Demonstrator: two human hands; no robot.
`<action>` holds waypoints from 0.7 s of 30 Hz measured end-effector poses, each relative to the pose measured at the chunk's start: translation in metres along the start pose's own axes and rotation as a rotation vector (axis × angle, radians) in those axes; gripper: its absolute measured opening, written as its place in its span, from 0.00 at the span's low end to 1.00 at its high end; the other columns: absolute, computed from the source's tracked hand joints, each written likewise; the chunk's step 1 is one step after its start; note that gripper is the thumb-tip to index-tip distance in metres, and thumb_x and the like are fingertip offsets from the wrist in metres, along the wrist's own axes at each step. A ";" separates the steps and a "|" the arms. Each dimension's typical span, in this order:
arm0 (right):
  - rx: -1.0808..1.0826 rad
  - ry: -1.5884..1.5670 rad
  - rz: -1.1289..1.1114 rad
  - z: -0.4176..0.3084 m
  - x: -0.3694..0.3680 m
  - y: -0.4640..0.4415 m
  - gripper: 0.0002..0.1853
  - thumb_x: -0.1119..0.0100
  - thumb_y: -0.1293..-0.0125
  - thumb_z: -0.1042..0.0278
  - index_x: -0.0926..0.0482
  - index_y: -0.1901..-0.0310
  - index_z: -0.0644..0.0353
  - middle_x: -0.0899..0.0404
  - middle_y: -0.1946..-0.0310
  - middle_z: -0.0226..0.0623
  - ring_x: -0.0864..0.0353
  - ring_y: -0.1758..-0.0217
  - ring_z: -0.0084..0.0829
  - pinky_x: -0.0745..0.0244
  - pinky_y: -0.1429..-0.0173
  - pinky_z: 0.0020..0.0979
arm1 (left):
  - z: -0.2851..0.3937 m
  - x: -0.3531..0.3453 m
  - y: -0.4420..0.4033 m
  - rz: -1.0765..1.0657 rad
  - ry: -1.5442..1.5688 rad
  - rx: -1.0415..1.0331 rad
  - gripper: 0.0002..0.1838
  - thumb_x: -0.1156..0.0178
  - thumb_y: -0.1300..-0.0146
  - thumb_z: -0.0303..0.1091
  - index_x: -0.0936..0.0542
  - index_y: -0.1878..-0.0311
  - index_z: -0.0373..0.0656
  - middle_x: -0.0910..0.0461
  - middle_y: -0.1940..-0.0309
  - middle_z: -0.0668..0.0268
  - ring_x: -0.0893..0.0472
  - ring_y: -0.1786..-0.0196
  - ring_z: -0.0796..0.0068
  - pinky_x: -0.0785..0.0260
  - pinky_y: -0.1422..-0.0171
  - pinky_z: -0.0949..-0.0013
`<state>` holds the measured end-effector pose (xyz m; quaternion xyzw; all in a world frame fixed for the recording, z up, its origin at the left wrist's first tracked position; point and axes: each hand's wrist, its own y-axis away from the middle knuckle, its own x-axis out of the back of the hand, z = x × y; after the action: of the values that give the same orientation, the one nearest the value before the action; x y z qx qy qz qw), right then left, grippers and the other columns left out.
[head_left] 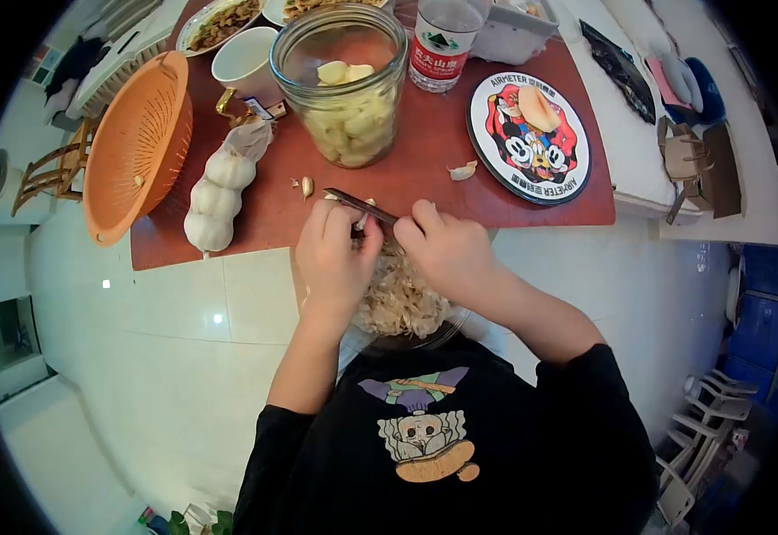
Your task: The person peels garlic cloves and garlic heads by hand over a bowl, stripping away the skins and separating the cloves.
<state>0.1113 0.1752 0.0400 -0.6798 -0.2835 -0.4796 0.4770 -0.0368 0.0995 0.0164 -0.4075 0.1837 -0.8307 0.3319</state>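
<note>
My right hand (447, 248) is closed round a small dark knife (362, 205), whose blade points left over the table's front edge. Close beside it, my left hand (337, 254) pinches a pale garlic clove (360, 221), largely covered by the fingers and the blade. Below both hands a clear bowl (447, 332) holds a heap of papery garlic skins (402, 299). A glass jar (340, 85) of peeled garlic cloves (344, 125) stands just beyond the hands. Small loose cloves (307, 186) lie on the table near my left hand.
On the red-brown table (273, 214) are a string of garlic bulbs (219, 196), an orange colander (139, 143) at the left edge, a white cup (246, 64), a water bottle (442, 49) and a round cartoon mat (529, 138). Dishes of food (219, 25) stand at the back.
</note>
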 end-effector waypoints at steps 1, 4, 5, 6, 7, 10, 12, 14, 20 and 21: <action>0.009 -0.008 0.003 0.002 -0.001 -0.001 0.10 0.40 0.49 0.68 0.32 0.68 0.55 0.33 0.72 0.35 0.24 0.80 0.29 0.30 0.79 0.31 | -0.001 0.000 -0.001 0.001 0.004 -0.009 0.11 0.33 0.54 0.21 0.27 0.70 0.40 0.27 0.73 0.61 0.24 0.73 0.63 0.31 0.70 0.66; 0.009 -0.081 -0.111 0.008 0.002 -0.007 0.11 0.40 0.49 0.69 0.32 0.67 0.55 0.32 0.71 0.36 0.24 0.81 0.31 0.30 0.79 0.33 | 0.000 0.000 -0.005 -0.019 0.010 -0.009 0.11 0.34 0.54 0.20 0.27 0.71 0.39 0.27 0.73 0.61 0.25 0.74 0.65 0.31 0.70 0.67; 0.008 -0.119 -0.140 0.011 0.003 -0.009 0.10 0.40 0.49 0.70 0.32 0.67 0.55 0.32 0.71 0.36 0.24 0.81 0.33 0.30 0.79 0.34 | -0.001 0.000 -0.005 -0.029 0.011 -0.004 0.11 0.34 0.54 0.20 0.27 0.71 0.39 0.27 0.73 0.61 0.25 0.74 0.65 0.31 0.70 0.68; 0.007 -0.157 -0.169 0.014 0.004 -0.012 0.10 0.41 0.48 0.70 0.32 0.66 0.56 0.32 0.71 0.36 0.24 0.81 0.34 0.29 0.79 0.34 | -0.002 0.000 -0.005 -0.026 0.017 -0.009 0.11 0.34 0.54 0.20 0.28 0.71 0.39 0.28 0.73 0.61 0.25 0.74 0.65 0.31 0.70 0.67; 0.008 -0.195 -0.199 0.017 0.005 -0.015 0.10 0.41 0.48 0.71 0.32 0.66 0.56 0.32 0.70 0.37 0.24 0.81 0.36 0.29 0.79 0.35 | -0.003 -0.001 -0.005 -0.021 0.023 -0.013 0.11 0.34 0.54 0.20 0.28 0.71 0.39 0.28 0.73 0.61 0.25 0.74 0.65 0.32 0.70 0.67; 0.020 -0.321 -0.269 0.022 0.004 -0.024 0.09 0.43 0.42 0.68 0.30 0.61 0.57 0.28 0.68 0.40 0.21 0.76 0.42 0.26 0.77 0.39 | -0.007 -0.002 -0.003 -0.005 0.040 -0.041 0.11 0.34 0.53 0.20 0.28 0.71 0.39 0.28 0.74 0.61 0.26 0.75 0.65 0.32 0.70 0.67; 0.026 -0.375 -0.232 0.022 0.000 -0.033 0.10 0.42 0.42 0.68 0.30 0.61 0.56 0.28 0.68 0.40 0.21 0.76 0.42 0.25 0.76 0.39 | -0.008 -0.002 -0.003 -0.007 0.040 -0.037 0.11 0.33 0.53 0.21 0.28 0.71 0.39 0.28 0.73 0.61 0.25 0.74 0.63 0.32 0.71 0.66; 0.022 -0.408 -0.214 0.020 -0.003 -0.036 0.10 0.42 0.42 0.68 0.30 0.61 0.56 0.28 0.68 0.40 0.21 0.75 0.43 0.25 0.75 0.39 | -0.007 -0.001 -0.002 -0.029 0.028 -0.008 0.11 0.33 0.53 0.23 0.27 0.69 0.40 0.28 0.73 0.61 0.24 0.72 0.60 0.31 0.71 0.63; -0.018 -0.390 -0.315 0.026 0.005 -0.031 0.09 0.42 0.42 0.68 0.30 0.60 0.57 0.26 0.68 0.41 0.20 0.73 0.45 0.24 0.72 0.43 | -0.007 0.002 -0.007 -0.079 0.034 0.038 0.12 0.33 0.53 0.23 0.28 0.69 0.41 0.28 0.72 0.61 0.24 0.73 0.60 0.31 0.72 0.62; -0.011 -0.411 -0.306 0.027 0.005 -0.031 0.09 0.42 0.42 0.68 0.30 0.60 0.57 0.25 0.67 0.41 0.20 0.72 0.46 0.24 0.71 0.43 | -0.008 0.000 -0.007 -0.051 0.026 0.015 0.12 0.33 0.53 0.23 0.28 0.69 0.41 0.28 0.72 0.61 0.24 0.73 0.60 0.31 0.71 0.62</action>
<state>0.0972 0.2112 0.0542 -0.7149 -0.4712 -0.3995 0.3276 -0.0462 0.1044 0.0153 -0.3986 0.1713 -0.8456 0.3112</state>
